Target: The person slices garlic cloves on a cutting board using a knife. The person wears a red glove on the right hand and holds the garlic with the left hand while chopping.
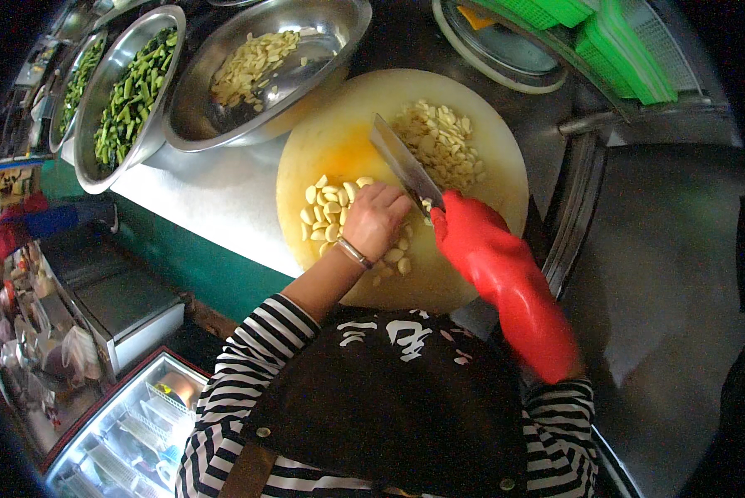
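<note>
A round, yellowed cutting board lies before me. My right hand, in a long red rubber glove, grips a cleaver whose broad blade points up and to the left. Close on the blade's left side, my bare left hand rests with bent fingers over the board; what lies beneath its fingertips is hidden. Whole peeled garlic cloves are gathered left of that hand, and a few more cloves lie below it. Beyond the cleaver, sliced garlic forms a pile, with small bits against the blade near the handle.
A steel bowl holding garlic slices stands behind the board. Farther left are steel bowls of chopped green vegetables. Green plastic baskets and a round lidded container sit at the back right. A lit display case is at lower left.
</note>
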